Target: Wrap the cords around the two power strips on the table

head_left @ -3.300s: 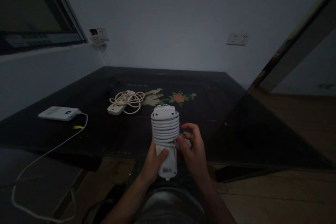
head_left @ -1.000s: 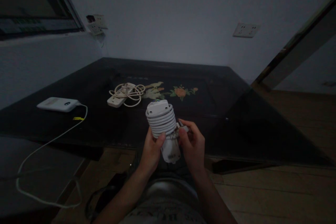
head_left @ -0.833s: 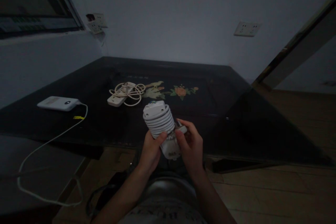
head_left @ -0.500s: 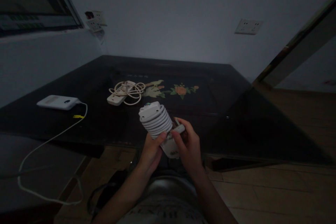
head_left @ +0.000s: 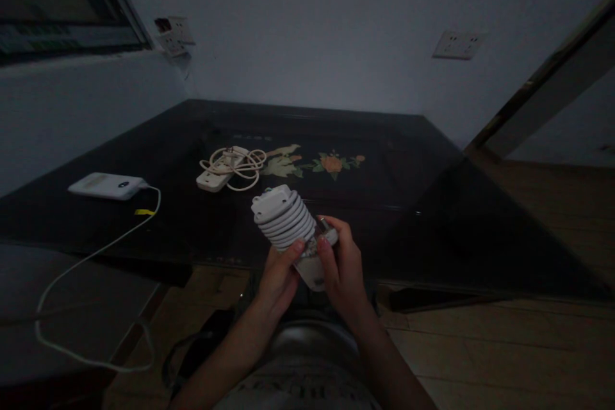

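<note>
A white power strip [head_left: 271, 204] is wrapped in several turns of its own grey-white cord [head_left: 291, 225]. My left hand [head_left: 281, 272] grips it from below, the thumb pressed over the lowest turns. At the cord's end, the plug [head_left: 329, 235] is pinched in the fingers of my right hand [head_left: 344, 266], its metal prongs tilted upward. The lower end of the strip sticks out between my two hands. Both hands are held over the near edge of the dark table [head_left: 394, 230].
Another white power strip [head_left: 211, 180] lies on the table with its loose cable over it. A white power bank [head_left: 106, 186] sits at the left, its cable hanging past the table edge by a yellow tag [head_left: 144, 212]. Wall sockets [head_left: 459, 45] are at the back.
The plug has turned a little in my right hand, so its prongs show more plainly. The wrapped strip has shifted very slightly left.
</note>
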The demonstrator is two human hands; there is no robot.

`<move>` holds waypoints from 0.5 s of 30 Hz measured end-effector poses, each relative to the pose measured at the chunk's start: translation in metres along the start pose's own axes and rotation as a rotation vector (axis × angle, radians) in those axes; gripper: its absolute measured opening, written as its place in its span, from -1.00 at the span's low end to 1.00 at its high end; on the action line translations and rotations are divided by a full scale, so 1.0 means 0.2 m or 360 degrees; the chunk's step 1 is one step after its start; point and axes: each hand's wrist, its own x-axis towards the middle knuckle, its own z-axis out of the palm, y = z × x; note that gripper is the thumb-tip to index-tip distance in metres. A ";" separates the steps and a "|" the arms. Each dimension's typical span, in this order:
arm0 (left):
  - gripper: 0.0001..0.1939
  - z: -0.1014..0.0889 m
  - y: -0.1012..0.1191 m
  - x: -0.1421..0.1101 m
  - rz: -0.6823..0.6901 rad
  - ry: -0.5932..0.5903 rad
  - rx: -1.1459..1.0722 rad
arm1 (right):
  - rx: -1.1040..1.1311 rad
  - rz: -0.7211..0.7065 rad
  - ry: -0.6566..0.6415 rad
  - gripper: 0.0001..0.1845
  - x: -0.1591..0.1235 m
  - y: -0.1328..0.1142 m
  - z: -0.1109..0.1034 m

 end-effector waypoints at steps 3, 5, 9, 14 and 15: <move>-0.47 -0.01 0.02 0.00 0.0035 -0.0133 0.0058 | -0.0043 -0.0058 -0.0028 -0.74 0.00 0.00 -0.02; -0.48 -0.02 0.04 0.01 0.0016 -0.0237 0.0119 | -0.0082 -0.0164 -0.0039 -0.73 0.00 0.00 -0.03; -0.47 -0.05 0.09 0.01 -0.0032 -0.0417 0.0256 | -0.0170 -0.0459 -0.0107 -0.68 0.01 0.00 -0.06; -0.35 -0.06 0.12 0.01 0.0140 -0.0549 0.0250 | -0.0282 -0.0682 -0.0254 -0.60 0.03 -0.03 -0.11; -0.36 -0.06 0.13 0.01 0.0167 -0.0579 0.0260 | -0.0303 -0.0718 -0.0260 -0.58 0.03 -0.03 -0.11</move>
